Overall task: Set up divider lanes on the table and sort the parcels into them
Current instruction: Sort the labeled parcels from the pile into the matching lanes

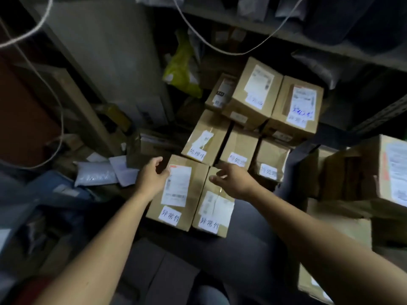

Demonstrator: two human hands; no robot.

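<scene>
Taped cardboard parcels with white paper labels sit in rows on a dark worktop (253, 249). The left hand (152, 176) rests, fingers loosely spread, against the left side of the near-left parcel (178, 192). The right hand (233, 178) hovers open above the near-right parcel (214, 205). Dim shelving (330, 40) looms behind; label print is blurred, and a yellow bag (182, 69) is half hidden.
</scene>
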